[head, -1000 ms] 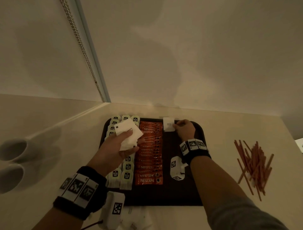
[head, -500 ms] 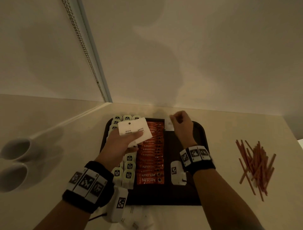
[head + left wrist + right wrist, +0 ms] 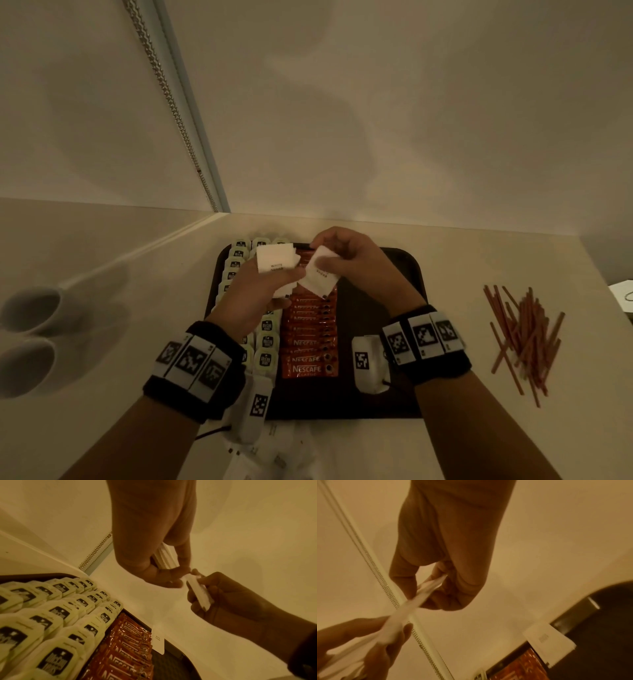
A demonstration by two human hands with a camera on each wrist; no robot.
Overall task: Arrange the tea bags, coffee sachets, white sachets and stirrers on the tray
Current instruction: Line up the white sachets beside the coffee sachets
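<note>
Since a second ago, my right hand (image 3: 346, 263) has left the tray's far edge and now pinches one white sachet (image 3: 320, 275) just beside my left hand (image 3: 255, 294), which grips a stack of white sachets (image 3: 275, 262) above the tea bags (image 3: 265, 346). Another placed sachet (image 3: 158, 639) lies beside the coffee sachets (image 3: 313, 342) on the tray (image 3: 373, 308). Stirrers (image 3: 524, 335) lie well right, off it.

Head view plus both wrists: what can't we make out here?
- White sachet already laid on the tray: hidden in head view behind the right hand; shows only in wrist views.
- Count of the sachet stack: left hand covers part; edges merge.
- Tea bags under the left forearm: partly covered.
- Loose white items at the bottom edge: blurred, dim, unidentifiable.
- Right wrist view: motion blur.
</note>
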